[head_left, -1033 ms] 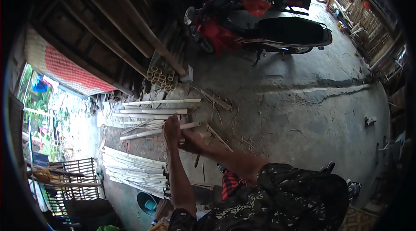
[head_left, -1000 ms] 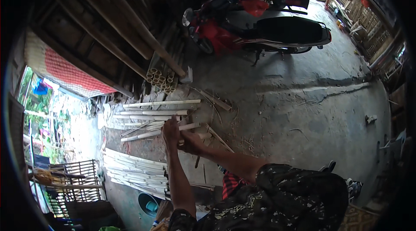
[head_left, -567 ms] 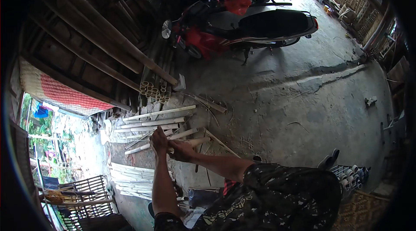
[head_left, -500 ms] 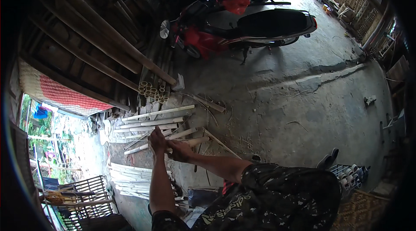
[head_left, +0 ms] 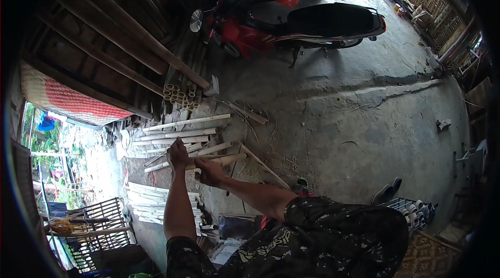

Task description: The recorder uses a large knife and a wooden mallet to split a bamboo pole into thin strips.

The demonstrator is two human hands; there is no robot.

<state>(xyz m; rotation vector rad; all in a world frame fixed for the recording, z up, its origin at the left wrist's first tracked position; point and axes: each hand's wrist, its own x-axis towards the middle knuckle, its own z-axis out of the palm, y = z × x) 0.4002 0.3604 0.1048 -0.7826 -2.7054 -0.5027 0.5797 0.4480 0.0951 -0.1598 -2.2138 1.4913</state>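
Note:
My left hand [head_left: 178, 154] is closed, its forearm reaching up from below. Just right of it and a little nearer is my right hand [head_left: 210, 171], also closed. What either fist grips is too small and hidden to make out. A pale bamboo pole [head_left: 232, 158] passes right beside my hands, its right end showing beyond my right hand; I cannot tell if it is held or lies on the floor. Past my hands, several cut bamboo poles [head_left: 192, 132] lie side by side on the concrete. A thin bamboo strip [head_left: 265, 167] slants to the right.
A heap of white bamboo strips [head_left: 151, 202] lies at the left below my hands. Bundled bamboo tubes [head_left: 179, 95] are stacked farther off. A red and black motorcycle [head_left: 291, 25] stands at the back. Sandals [head_left: 388, 191] and a shoe rack [head_left: 411, 211] are at the right.
Both hands have shifted slightly left and upward in the picture, still close together and closed. The whole view has moved a little, with more of something red showing near my knees.

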